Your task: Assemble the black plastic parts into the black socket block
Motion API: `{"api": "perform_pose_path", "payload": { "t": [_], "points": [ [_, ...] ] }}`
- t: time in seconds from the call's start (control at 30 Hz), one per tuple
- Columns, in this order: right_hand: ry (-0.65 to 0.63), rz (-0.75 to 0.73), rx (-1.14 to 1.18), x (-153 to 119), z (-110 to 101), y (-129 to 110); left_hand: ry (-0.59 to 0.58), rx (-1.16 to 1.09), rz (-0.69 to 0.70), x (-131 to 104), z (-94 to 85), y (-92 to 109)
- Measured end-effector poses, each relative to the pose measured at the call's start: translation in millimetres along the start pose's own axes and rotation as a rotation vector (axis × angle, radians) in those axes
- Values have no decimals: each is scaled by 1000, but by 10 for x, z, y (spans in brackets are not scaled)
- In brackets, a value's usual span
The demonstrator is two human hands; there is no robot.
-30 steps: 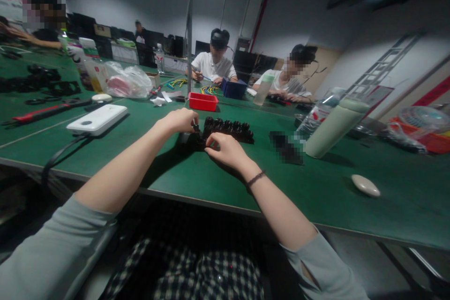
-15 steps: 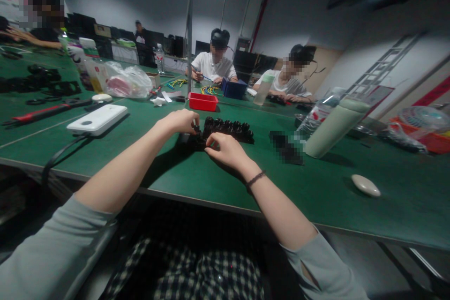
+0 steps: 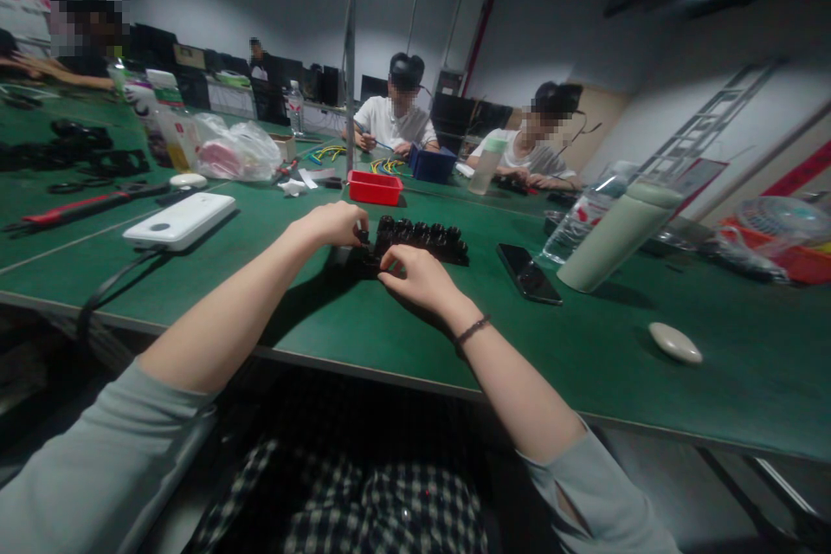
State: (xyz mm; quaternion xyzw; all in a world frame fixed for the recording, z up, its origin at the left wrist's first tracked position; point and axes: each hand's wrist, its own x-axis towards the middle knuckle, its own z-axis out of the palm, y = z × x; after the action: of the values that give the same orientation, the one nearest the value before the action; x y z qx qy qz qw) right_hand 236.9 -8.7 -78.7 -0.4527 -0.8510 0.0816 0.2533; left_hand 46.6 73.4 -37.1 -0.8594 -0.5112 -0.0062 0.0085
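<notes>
A black part with a row of several rounded knobs (image 3: 425, 235) lies on the green table in front of me. At its left end, my left hand (image 3: 341, 223) has its fingers curled down in a pinch on a small dark piece whose kind I cannot make out. My right hand (image 3: 412, 270) rests at the near left side of the black part, thumb and index finger brought together at its edge. Shadow and the fingers hide what lies between the two hands.
A red tray (image 3: 375, 189) stands beyond my hands. On the right are a phone (image 3: 529, 273), a green flask (image 3: 620, 235) and a pale oval object (image 3: 675, 343). A white device (image 3: 180, 221) with a cable lies left, near red-handled pliers (image 3: 84, 206). Co-workers sit across the table.
Both my hands stay almost where they were, at the left end of the black part. The person at the far left has shifted slightly to the right.
</notes>
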Motion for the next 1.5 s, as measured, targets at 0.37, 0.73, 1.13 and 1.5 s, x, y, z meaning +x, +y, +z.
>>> {"api": "perform_pose_path", "payload": {
  "t": [0.37, 0.73, 1.13, 1.5],
  "points": [
    [-2, -2, 2, 2, -8, -6, -7, 19, -20, -5, -11, 6],
    [-2, 5, -9, -1, -10, -13, -14, 34, -2, 15, -1, -28],
    [2, -2, -6, -1, -14, -17, -19, 29, -27, -1, -19, -3],
    [-4, 5, -17, -4, -13, -26, -25, 4, -39, -9, -31, 6]
  ]
}}
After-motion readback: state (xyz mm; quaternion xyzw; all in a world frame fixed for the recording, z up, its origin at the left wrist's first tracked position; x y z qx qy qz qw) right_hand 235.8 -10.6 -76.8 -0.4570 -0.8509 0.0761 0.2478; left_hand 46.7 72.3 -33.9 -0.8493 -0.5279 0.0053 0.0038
